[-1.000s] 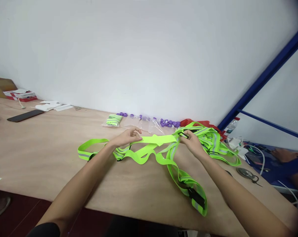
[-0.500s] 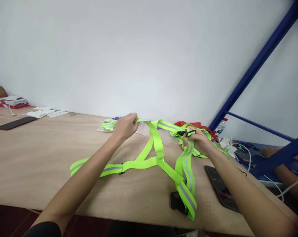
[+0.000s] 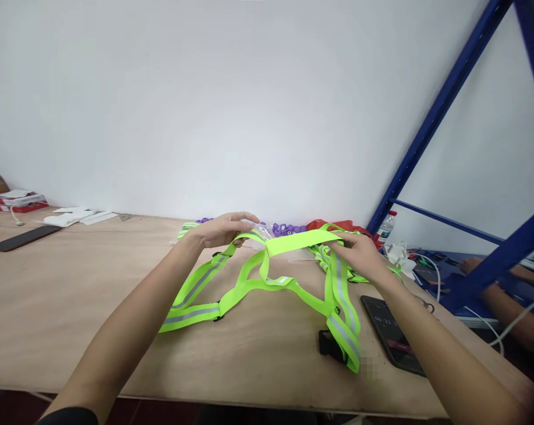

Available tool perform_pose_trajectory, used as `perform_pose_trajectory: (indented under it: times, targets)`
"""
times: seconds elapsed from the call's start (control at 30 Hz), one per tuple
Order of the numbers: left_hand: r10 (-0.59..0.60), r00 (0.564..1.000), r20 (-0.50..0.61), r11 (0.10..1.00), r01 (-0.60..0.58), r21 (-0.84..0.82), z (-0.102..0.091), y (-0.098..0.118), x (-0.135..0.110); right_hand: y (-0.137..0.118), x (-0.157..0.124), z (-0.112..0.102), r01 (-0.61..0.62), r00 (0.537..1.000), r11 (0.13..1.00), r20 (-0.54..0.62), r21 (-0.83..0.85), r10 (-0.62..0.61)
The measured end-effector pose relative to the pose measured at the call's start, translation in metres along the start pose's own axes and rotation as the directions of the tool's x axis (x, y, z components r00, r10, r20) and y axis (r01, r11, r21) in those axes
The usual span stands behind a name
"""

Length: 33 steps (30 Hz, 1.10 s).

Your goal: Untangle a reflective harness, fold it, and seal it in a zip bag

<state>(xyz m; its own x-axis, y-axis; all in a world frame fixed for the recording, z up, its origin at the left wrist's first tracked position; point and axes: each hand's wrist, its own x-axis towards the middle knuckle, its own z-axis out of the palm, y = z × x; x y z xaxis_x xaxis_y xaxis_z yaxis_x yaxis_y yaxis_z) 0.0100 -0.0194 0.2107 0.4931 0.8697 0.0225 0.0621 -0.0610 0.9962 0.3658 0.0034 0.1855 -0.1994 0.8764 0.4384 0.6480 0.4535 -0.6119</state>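
Hands [image 3: 222,230] [image 3: 359,254] hold green straps [image 3: 300,241] near a phone [image 3: 389,335] whose legible digits include "22".

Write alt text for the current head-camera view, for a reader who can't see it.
A person's left hand and right hand hold a neon yellow-green strap harness with grey stripes at a wood-toned table. A phone lies at right; small purple pieces and red material lie behind, by a white wall.
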Motion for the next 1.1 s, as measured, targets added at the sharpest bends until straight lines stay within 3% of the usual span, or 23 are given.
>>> perform_pose_trajectory:
  times: [0.07, 0.17, 0.23, 0.3, 0.37, 0.47, 0.57, 0.67, 0.73, 0.83, 0.9, 1.03, 1.1]
  targets:
    - [-0.095, 0.995, -0.006, 0.980, 0.095, 0.173, 0.006, 0.000, 0.004, 0.000, 0.000, 0.003, 0.031, 0.996, 0.999, -0.081, -0.019, -0.033]
    - [-0.262, 0.964, 0.045, 0.858, 0.211, 0.468, 0.018, 0.000, 0.013, -0.007, -0.002, 0.006, 0.089, 0.988, 0.994, -0.124, -0.061, -0.096]
    - [-0.357, 0.927, 0.118, 0.783, 0.228, 0.579, 0.027, -0.002, 0.018, -0.014, -0.004, 0.007, 0.093, 0.992, 0.988, -0.078, -0.122, -0.103]
    - [-0.389, 0.908, 0.156, 0.757, 0.218, 0.616, 0.032, -0.005, 0.023, -0.020, -0.006, 0.005, 0.082, 0.996, 0.982, 0.040, -0.170, -0.077]
    - [-0.355, 0.925, 0.135, 0.766, 0.205, 0.610, 0.032, -0.007, 0.027, -0.021, -0.007, 0.001, 0.063, 0.979, 0.984, 0.204, -0.169, -0.027]
    - [-0.250, 0.968, 0.036, 0.800, 0.185, 0.570, 0.025, -0.008, 0.027, -0.016, -0.010, -0.009, 0.019, 0.916, 0.994, 0.399, -0.111, 0.027]
    - [-0.163, 0.985, -0.060, 0.854, 0.171, 0.491, 0.018, -0.005, 0.024, -0.009, -0.015, -0.016, -0.008, 0.854, 1.000, 0.520, -0.028, 0.022]
    - [-0.086, 0.987, -0.134, 0.913, 0.132, 0.386, 0.019, 0.000, 0.022, -0.009, -0.019, -0.019, -0.019, 0.762, 0.996, 0.646, 0.084, -0.040]
    - [-0.034, 0.985, -0.168, 0.929, 0.093, 0.358, 0.021, 0.002, 0.022, -0.011, -0.020, -0.020, -0.023, 0.738, 0.991, 0.671, 0.131, -0.071]
    - [0.036, 0.976, -0.213, 0.937, 0.041, 0.346, 0.026, 0.008, 0.023, -0.015, -0.019, -0.020, -0.023, 0.753, 0.988, 0.653, 0.151, -0.082]
    - [0.071, 0.968, -0.241, 0.940, 0.015, 0.340, 0.030, 0.012, 0.023, -0.015, -0.017, -0.018, 0.006, 0.798, 0.996, 0.599, 0.090, -0.059]
    - [0.167, 0.944, -0.284, 0.950, -0.076, 0.303, 0.040, 0.022, 0.021, -0.013, -0.014, -0.009, 0.130, 0.960, 0.980, 0.266, -0.150, -0.086]
    - [0.222, 0.927, -0.304, 0.953, -0.139, 0.271, 0.044, 0.027, 0.021, -0.015, -0.013, -0.005, 0.133, 0.988, 0.970, 0.103, -0.204, -0.114]
